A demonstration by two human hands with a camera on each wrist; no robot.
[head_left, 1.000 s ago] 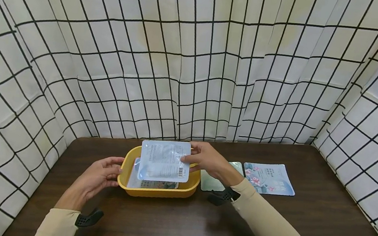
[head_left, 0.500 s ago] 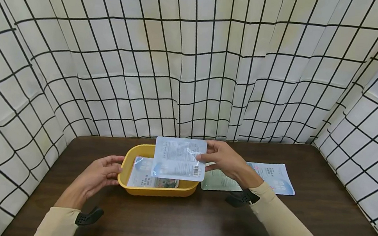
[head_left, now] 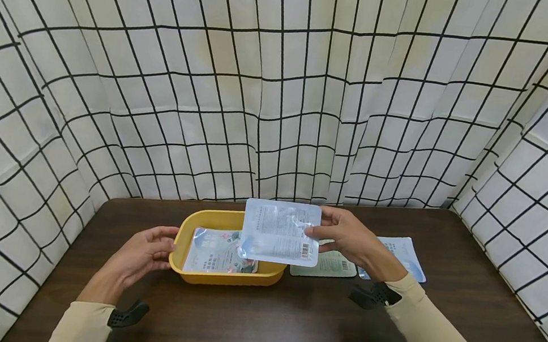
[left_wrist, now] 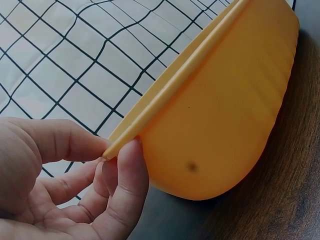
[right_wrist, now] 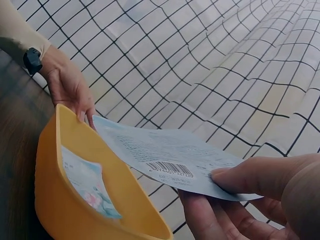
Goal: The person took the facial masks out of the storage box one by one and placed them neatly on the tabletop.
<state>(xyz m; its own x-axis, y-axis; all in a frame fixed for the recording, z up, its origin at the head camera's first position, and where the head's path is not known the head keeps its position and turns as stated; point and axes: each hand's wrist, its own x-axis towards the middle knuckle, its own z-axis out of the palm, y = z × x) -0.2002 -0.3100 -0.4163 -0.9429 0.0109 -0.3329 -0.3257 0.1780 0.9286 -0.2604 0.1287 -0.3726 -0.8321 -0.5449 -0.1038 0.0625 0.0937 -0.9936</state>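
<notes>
My right hand [head_left: 350, 238] pinches a light blue sheet mask packet [head_left: 279, 231] by its right edge, thumb on top and fingers beneath. Its printed back with a barcode faces up, raised over the right part of a yellow plastic basket [head_left: 229, 281]. At the basket's left end my left hand [head_left: 143, 255] pinches the rim between thumb and fingers, as the left wrist view shows closely. Inside the basket lies another packet [head_left: 212, 252] with a floral print, partly covered in the head view by the held one.
To the right of the basket, a pale green packet [head_left: 329, 266] lies on the dark wooden table [head_left: 244, 327]. Beside it a blue floral packet [head_left: 407, 256] is partly hidden by the right forearm. White grid-patterned curtain [head_left: 265, 78] surrounds the back and sides.
My right hand has carried the light blue packet rightward, from over the basket's middle to its right end, uncovering more of the packet inside. The left hand stays at the rim.
</notes>
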